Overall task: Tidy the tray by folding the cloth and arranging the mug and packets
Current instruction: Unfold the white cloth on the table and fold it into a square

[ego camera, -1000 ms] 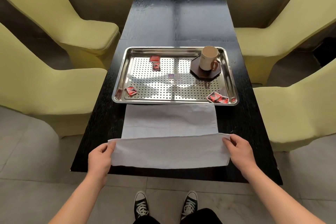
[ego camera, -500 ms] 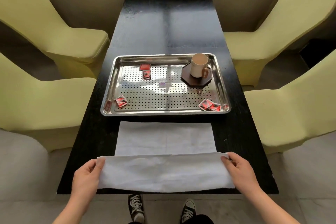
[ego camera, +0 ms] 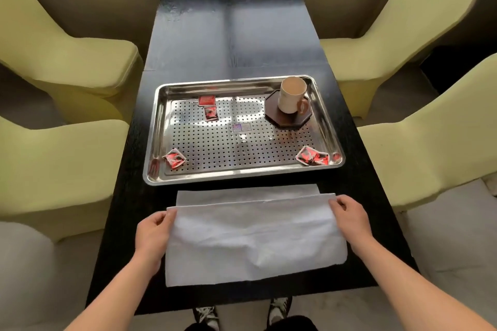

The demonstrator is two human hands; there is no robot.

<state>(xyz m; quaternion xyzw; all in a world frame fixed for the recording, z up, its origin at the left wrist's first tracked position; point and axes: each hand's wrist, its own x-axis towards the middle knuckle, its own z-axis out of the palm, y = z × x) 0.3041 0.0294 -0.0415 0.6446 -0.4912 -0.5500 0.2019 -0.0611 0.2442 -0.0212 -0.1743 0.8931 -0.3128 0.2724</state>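
A white cloth (ego camera: 252, 239) lies on the black table in front of the steel tray (ego camera: 158, 126), its near half folded over toward the tray. My left hand (ego camera: 154, 231) pinches the folded edge's left corner, and my right hand (ego camera: 349, 216) pinches its right corner. A cream mug (ego camera: 290, 95) stands on a dark octagonal coaster (ego camera: 285, 117) at the tray's far right. Red packets lie scattered on the tray: two at the far left (ego camera: 208, 106), one at the near left (ego camera: 174, 158), two at the near right (ego camera: 312, 156).
The black table (ego camera: 231, 35) runs away from me between yellow-green chairs on the left (ego camera: 61, 56) and on the right (ego camera: 419, 121). A small label (ego camera: 241, 127) sits mid-tray. My shoes (ego camera: 279, 306) show below the table's near edge.
Both hands have carried the cloth's near edge away from me toward the tray, so the folded layer now covers most of the cloth. The view shifted closer.
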